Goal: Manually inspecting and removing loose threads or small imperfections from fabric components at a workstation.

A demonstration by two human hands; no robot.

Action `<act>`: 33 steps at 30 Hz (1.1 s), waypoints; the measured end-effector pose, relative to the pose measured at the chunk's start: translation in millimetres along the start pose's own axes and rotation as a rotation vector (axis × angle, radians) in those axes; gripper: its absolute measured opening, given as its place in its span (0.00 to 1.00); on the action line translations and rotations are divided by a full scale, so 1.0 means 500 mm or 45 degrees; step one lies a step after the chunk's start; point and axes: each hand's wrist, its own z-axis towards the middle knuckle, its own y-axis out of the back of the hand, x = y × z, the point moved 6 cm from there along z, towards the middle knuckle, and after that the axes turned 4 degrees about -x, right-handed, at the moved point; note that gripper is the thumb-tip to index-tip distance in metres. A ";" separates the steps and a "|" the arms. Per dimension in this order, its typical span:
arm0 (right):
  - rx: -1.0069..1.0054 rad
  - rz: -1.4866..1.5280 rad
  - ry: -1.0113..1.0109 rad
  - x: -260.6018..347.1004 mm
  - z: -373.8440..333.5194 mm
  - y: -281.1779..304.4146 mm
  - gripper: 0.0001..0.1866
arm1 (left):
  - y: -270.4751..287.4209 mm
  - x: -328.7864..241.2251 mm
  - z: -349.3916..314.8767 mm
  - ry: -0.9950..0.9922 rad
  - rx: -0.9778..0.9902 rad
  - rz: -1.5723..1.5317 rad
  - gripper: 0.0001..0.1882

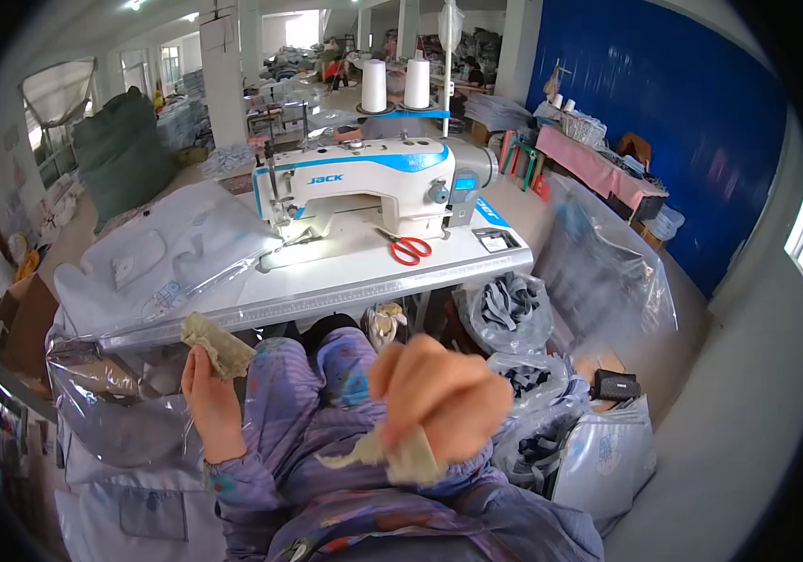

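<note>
My left hand [212, 412] is raised beside my left knee, its fingers closed around a pale beige piece that looks like rolled flatbread [219, 347] with a ragged edge. Close to the camera, my right hand [444, 398] is curled and blurred. A torn, thin pale piece [411, 459] of similar colour hangs from its fingers over my lap. Ahead stands a white and blue sewing machine [355, 183] with its lamp lit. Red-handled scissors [410, 250] lie on its white table [364, 273], apart from both hands.
White and clear plastic sheeting [163, 253] covers the table's left side. Bags of dark fabric strips [511, 304] stand to my right, near a small black case [615, 384]. Two white thread cones [374, 87] rise behind the machine. A cloth-covered table [598, 164] stands along the blue wall.
</note>
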 end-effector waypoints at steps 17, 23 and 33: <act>0.008 0.126 0.189 0.090 0.051 -0.061 0.05 | -0.041 -0.044 -0.046 -0.600 0.068 1.455 0.25; 0.056 0.143 0.088 0.064 0.023 -0.056 0.08 | -0.033 -0.039 -0.043 -0.749 0.117 1.466 0.23; -0.179 -0.032 0.208 0.103 0.048 -0.096 0.06 | -0.053 -0.051 -0.058 -0.779 0.067 1.652 0.21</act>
